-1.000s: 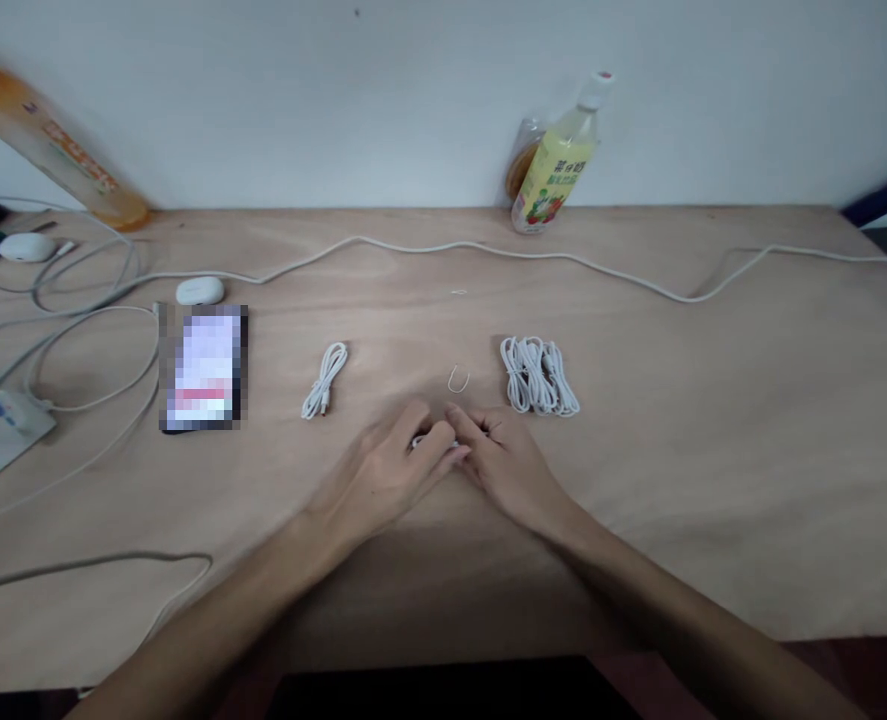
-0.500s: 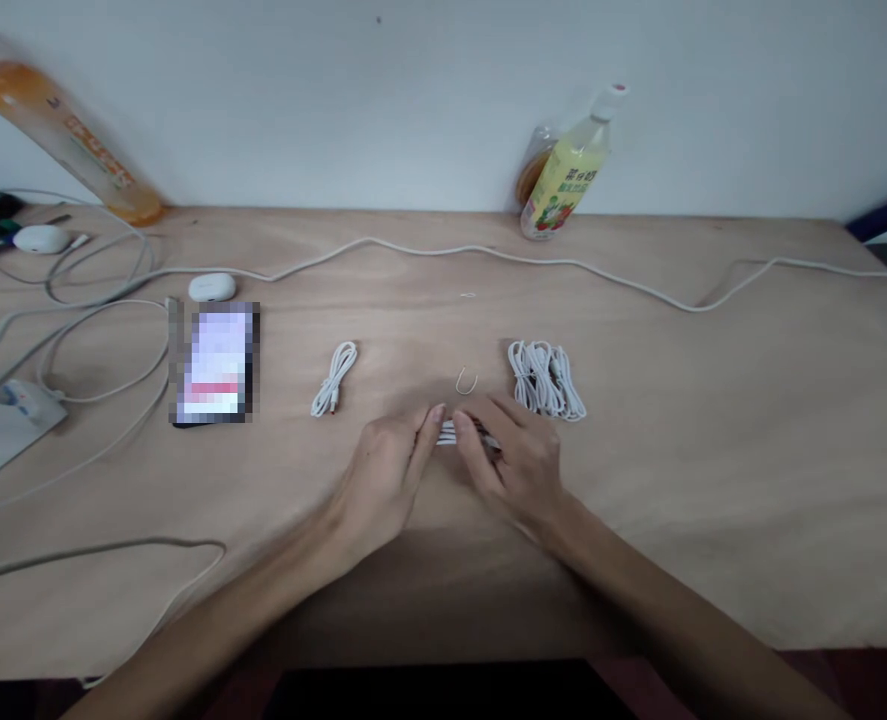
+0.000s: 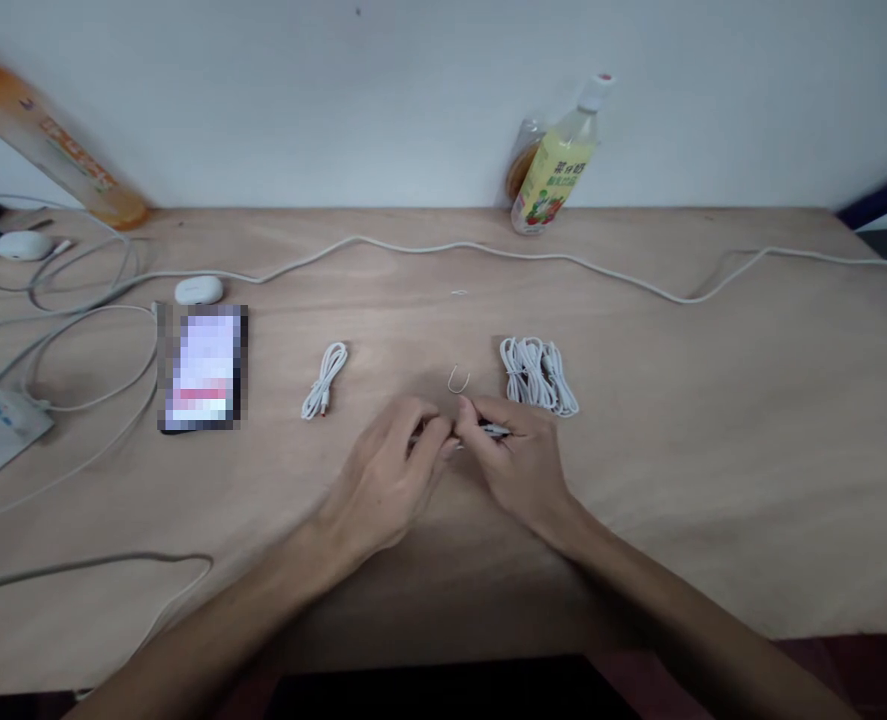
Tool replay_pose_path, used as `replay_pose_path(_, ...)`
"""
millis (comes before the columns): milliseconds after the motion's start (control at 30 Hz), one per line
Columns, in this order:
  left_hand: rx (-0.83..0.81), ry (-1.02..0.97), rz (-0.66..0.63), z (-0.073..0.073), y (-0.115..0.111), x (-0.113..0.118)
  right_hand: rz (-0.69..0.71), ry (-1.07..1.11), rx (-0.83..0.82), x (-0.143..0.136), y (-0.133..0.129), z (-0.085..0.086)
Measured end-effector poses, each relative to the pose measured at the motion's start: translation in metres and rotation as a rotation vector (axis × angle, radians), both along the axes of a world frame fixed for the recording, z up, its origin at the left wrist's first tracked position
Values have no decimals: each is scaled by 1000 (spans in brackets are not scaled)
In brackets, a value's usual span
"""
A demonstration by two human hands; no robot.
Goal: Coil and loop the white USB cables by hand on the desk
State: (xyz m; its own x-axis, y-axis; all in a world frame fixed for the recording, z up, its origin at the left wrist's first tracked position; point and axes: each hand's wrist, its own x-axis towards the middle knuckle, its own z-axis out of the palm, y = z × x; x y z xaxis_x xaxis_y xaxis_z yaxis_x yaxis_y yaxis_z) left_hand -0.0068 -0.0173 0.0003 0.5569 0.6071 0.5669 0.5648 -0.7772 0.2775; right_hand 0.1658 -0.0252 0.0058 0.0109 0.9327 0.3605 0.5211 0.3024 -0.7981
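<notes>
Between my two hands is a folded white cable (image 3: 495,430), mostly hidden by the fingers. My left hand (image 3: 394,465) is closed around its left end, fingers curled and thumb by the middle. The cable's right end pokes out from my right hand (image 3: 522,455), which pinches it with thumb and fingers. Just beyond my fingertips lies a thin bent tie (image 3: 458,381), curved in a U. To the right sit several coiled white cables (image 3: 538,375) side by side. A single bundled white cable (image 3: 324,381) rests on the table to the left.
A phone (image 3: 204,365) and a white earbud case (image 3: 199,290) lie at left, near tangled cords and a power strip (image 3: 8,430). A long white cord (image 3: 458,246) crosses the back. An orange drink bottle (image 3: 60,150) and a yellow-labelled bottle (image 3: 559,165) stand by the wall.
My left fingers have curled further over the cable, and the hands have drawn closer together, hiding more of its middle. The whole view has shifted slightly.
</notes>
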Motion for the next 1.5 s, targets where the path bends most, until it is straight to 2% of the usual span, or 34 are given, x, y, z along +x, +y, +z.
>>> replay_pose_path(167,250,223,87,1,1,-1,43,120,-322,4,3,2)
replay_pose_path(233,262,264,104,0,1,-2,88,141,-394,5,5,2)
replay_pose_path(300,203,270,88,-2,2,-2,113,139,-411,6,6,1)
replay_pose_path(400,-9,235,13,-5,2,-3,86,51,-269,7,6,-2)
replay_pose_path(467,-226,162,-21,-3,2,-4,44,-54,-60,7,6,-5)
replay_pose_path(567,-634,-28,-27,4,0,-4,9,-263,286,8,6,-9)
replay_pose_path(633,-858,-168,-53,10,-1,-4,15,-407,444,9,7,-10)
replay_pose_path(733,-1103,-320,-62,15,-3,-3,53,-535,556,10,9,-9)
replay_pose_path(833,-1344,-405,-111,16,-4,-4,93,-557,584,11,10,-8)
replay_pose_path(867,-1381,-415,-126,15,-4,-4,101,-546,585,11,10,-8)
replay_pose_path(933,-1319,-401,-144,12,-3,-4,107,-502,577,11,10,-10)
replay_pose_path(967,-1209,-378,-141,10,-3,-5,102,-473,558,11,10,-11)
replay_pose_path(1033,-919,-246,-154,5,-1,-5,70,-407,482,10,9,-13)
replay_pose_path(1100,-538,-87,-123,0,2,-5,25,-330,366,8,8,-15)
replay_pose_path(1233,35,152,-3,-8,4,-4,-2,-176,125,4,6,-14)
replay_pose_path(1267,118,221,35,-8,4,-4,4,-143,75,2,5,-13)
replay_pose_path(1367,178,326,69,-9,3,-6,25,-84,-50,-1,3,-12)
replay_pose_path(1433,86,317,25,-9,2,-7,36,-75,-87,-2,2,-11)
replay_pose_path(1500,-103,228,-38,-8,1,-7,44,-96,-63,-2,1,-10)
